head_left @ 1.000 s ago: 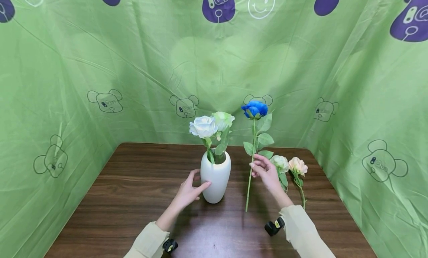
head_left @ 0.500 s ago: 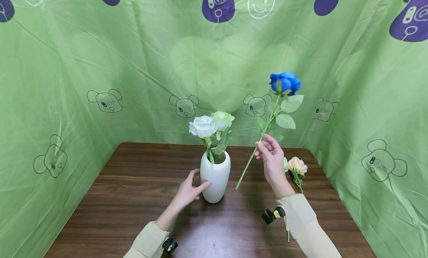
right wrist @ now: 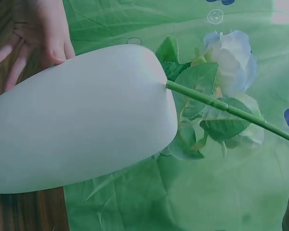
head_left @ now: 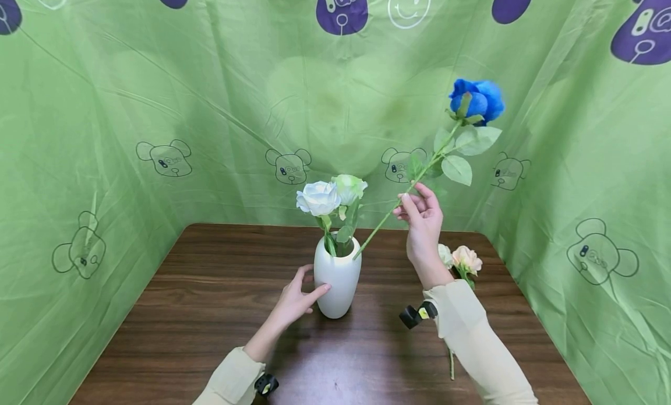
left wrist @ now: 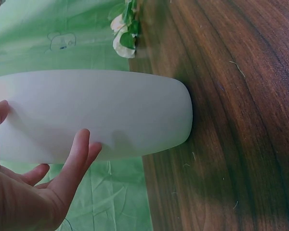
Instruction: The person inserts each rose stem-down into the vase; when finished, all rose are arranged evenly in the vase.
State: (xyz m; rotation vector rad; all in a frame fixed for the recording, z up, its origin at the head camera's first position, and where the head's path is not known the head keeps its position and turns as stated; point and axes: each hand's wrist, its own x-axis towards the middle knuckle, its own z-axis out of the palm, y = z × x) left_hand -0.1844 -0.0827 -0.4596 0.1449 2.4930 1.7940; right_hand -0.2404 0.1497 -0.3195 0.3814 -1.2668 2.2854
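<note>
Blue rose [head_left: 477, 102] lifted, stem end now right at the white vase [head_left: 337, 285]
Right hand [head_left: 423, 227] is pinching the stem and has tipped the bloom up to the right, so the lower end meets the vase's right rim (lined up with the mouth, I'd say). Left hand [head_left: 293, 303] still rests on the vase's left side, fingers loosely spread. Can't tell if the tip's inside or just touching. Right sleeve [head_left: 458, 309] hides most of the pale flower [head_left: 445, 255] beside the peach one [head_left: 466, 259].
</note>
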